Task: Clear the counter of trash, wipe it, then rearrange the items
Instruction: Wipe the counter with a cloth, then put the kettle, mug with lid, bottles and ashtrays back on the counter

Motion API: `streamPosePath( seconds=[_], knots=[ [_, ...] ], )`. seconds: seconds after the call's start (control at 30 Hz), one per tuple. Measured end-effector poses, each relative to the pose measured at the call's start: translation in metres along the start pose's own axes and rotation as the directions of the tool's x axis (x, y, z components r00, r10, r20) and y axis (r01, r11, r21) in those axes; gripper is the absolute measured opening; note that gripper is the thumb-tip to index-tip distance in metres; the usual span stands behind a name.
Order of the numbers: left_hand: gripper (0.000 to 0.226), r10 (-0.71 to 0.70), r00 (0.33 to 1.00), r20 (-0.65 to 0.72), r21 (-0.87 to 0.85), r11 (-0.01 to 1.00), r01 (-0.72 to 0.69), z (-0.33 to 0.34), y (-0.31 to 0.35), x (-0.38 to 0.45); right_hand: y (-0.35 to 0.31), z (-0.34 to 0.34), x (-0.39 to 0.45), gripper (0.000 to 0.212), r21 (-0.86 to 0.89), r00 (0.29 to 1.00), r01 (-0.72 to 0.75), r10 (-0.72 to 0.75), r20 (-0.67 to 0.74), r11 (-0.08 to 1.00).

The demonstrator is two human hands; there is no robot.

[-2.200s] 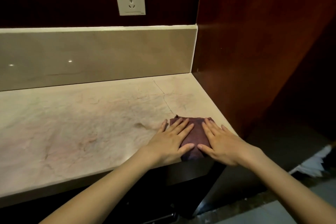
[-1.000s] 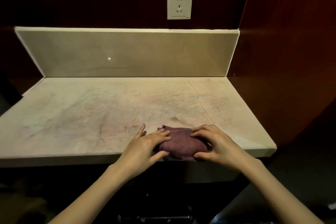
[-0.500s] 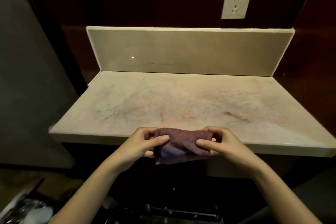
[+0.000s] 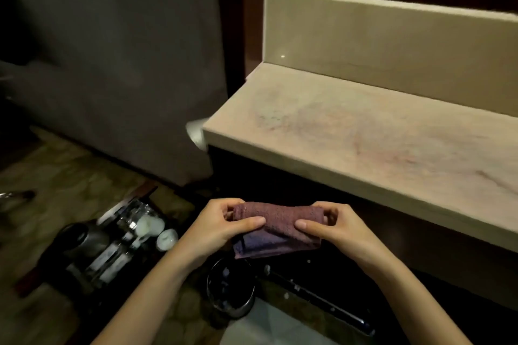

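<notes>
A folded dark purple cloth (image 4: 276,228) hangs in the air in front of the marble counter (image 4: 364,131), below its front edge. My left hand (image 4: 221,228) pinches the cloth's left end between thumb and fingers. My right hand (image 4: 333,228) pinches its right end the same way. The counter top is bare, with pinkish veins, and a beige backsplash (image 4: 392,39) rises behind it.
On the floor at lower left sits a dark tray (image 4: 92,255) with glasses, a kettle-like vessel and white cups (image 4: 151,225). A round dark bin or pot (image 4: 231,288) stands below my hands. A grey wall panel (image 4: 112,50) stands left of the counter.
Both hands lifted the cloth off the counter and brought it down in front of the edge. My view swung left and down, so the floor items came into sight.
</notes>
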State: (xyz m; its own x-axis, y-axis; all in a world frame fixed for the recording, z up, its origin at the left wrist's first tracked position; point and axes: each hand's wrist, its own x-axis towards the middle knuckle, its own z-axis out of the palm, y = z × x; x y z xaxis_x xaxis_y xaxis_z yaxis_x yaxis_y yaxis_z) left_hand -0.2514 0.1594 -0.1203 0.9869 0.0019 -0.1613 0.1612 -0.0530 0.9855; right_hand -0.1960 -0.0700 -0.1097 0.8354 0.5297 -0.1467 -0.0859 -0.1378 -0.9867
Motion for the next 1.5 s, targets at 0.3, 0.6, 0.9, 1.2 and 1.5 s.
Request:
streamPosePath(
  seconds=[0.3, 0.6, 0.9, 1.2, 1.5],
  knots=[
    [0.048, -0.179, 0.944, -0.278, -0.128, 0.981, 0.148, -0.080, -0.063, -0.088, 0.032, 0.115, 0.024, 0.021, 0.099, 0.979, -0.147, 0.131, 0.153, 0.984],
    [0.032, -0.380, 0.889, -0.256, -0.266, 0.912, 0.313, -0.192, -0.113, -0.110, 0.073, 0.242, 0.081, 0.027, 0.162, 0.966, -0.260, 0.254, 0.057, 0.952],
    [0.019, -0.638, 0.733, -0.235, -0.322, 0.763, 0.561, -0.334, -0.219, -0.113, 0.157, 0.384, 0.150, 0.024, 0.180, 0.912, -0.410, 0.409, 0.045, 0.894],
    [0.018, -0.759, 0.594, -0.268, -0.429, 0.646, 0.632, -0.385, -0.327, -0.088, 0.251, 0.446, 0.236, 0.023, 0.169, 0.840, -0.524, 0.540, -0.062, 0.835],
    [0.013, -0.865, 0.395, -0.310, -0.533, 0.502, 0.681, -0.396, -0.452, -0.033, 0.372, 0.485, 0.308, 0.014, -0.068, 0.823, -0.552, 0.530, -0.205, 0.831]
  ],
)
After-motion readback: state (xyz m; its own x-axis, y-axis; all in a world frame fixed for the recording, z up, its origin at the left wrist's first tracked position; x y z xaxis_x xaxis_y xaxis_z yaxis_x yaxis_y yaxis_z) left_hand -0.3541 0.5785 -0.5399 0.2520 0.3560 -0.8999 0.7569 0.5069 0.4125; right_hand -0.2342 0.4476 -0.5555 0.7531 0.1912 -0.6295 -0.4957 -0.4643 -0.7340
